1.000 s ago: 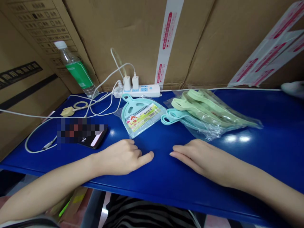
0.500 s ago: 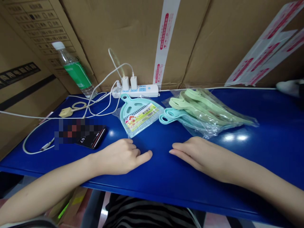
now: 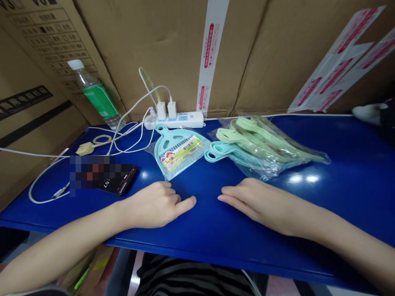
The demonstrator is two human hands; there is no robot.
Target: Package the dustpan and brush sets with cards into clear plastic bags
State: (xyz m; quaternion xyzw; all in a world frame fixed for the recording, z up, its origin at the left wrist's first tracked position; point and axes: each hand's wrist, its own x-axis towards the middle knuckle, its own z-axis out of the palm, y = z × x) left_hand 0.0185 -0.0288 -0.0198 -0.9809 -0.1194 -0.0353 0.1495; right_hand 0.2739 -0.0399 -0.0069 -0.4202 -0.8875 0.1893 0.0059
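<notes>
Only the view was shifted: left hand [image 3: 157, 205] and right hand [image 3: 257, 205] are rested, fingers curled, nothing visibly gripped; bagged dustpans [image 3: 265, 146] are set at twelve o'clock, seemingly for reach.

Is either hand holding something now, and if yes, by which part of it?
No held thing shows: the left hand and right hand lie loosely curled on the blue table, palms hidden.
</notes>
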